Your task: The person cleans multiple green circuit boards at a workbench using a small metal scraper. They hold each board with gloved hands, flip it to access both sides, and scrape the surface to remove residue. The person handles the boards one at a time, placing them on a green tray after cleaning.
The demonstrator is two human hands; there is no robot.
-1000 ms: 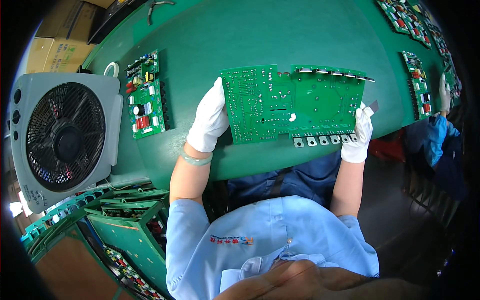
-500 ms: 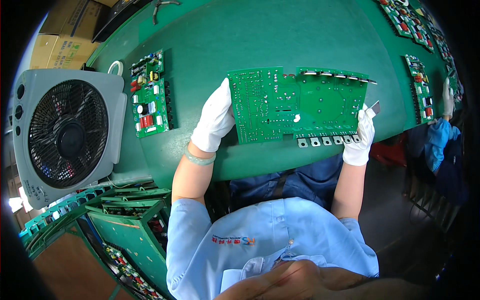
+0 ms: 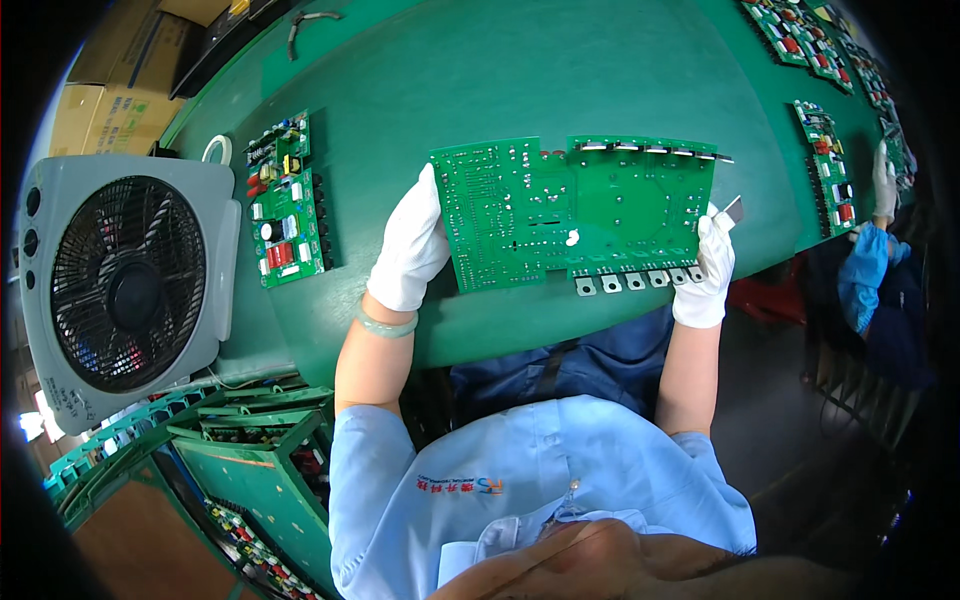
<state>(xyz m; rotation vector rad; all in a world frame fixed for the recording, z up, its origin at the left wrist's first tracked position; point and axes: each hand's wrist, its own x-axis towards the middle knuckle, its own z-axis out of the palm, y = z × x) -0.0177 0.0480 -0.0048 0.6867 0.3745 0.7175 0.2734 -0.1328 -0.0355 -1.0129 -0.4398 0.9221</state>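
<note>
I hold a large green circuit board [image 3: 570, 215] solder side up over the near edge of the green table [image 3: 480, 80]. My left hand [image 3: 410, 245], in a white glove, grips the board's left edge. My right hand [image 3: 708, 268], also gloved, grips its right lower corner. Metal tabs [image 3: 635, 282] stick out along the board's near edge, and a row of small parts lines its far edge.
A populated circuit board [image 3: 285, 200] lies on the table to my left, with a roll of tape [image 3: 217, 149] behind it. A grey box fan [image 3: 125, 285] stands at far left. More boards [image 3: 828, 165] lie at right, where another person's gloved hand [image 3: 884, 180] works. Racks of boards [image 3: 240, 450] sit at lower left.
The board and both hands keep the same grip; they sit slightly further right and lower in the picture than a second ago.
</note>
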